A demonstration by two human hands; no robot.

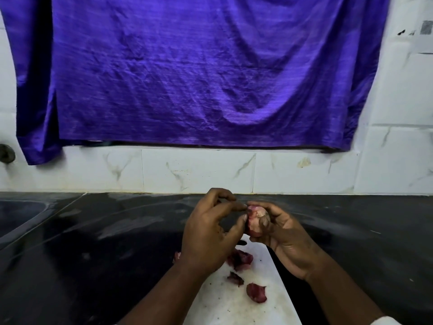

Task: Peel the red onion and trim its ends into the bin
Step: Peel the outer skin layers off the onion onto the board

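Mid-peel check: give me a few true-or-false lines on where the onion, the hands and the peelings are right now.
1. The right hand grips the red onion. True.
2. The left hand hangs idle, away from the onion. False: its thumb and fingertips pinch at the onion's skin.
3. Peel scraps lie on the white board. True.
4. A bin stands beside the board. False: no bin is in view.

red onion (255, 222): mostly buried in the right hand (287, 240), only a pinkish patch shows
white board (234, 306): runs off the bottom edge, left hand (206, 238) covers its far end
purple cloth (187, 66): top's cut off
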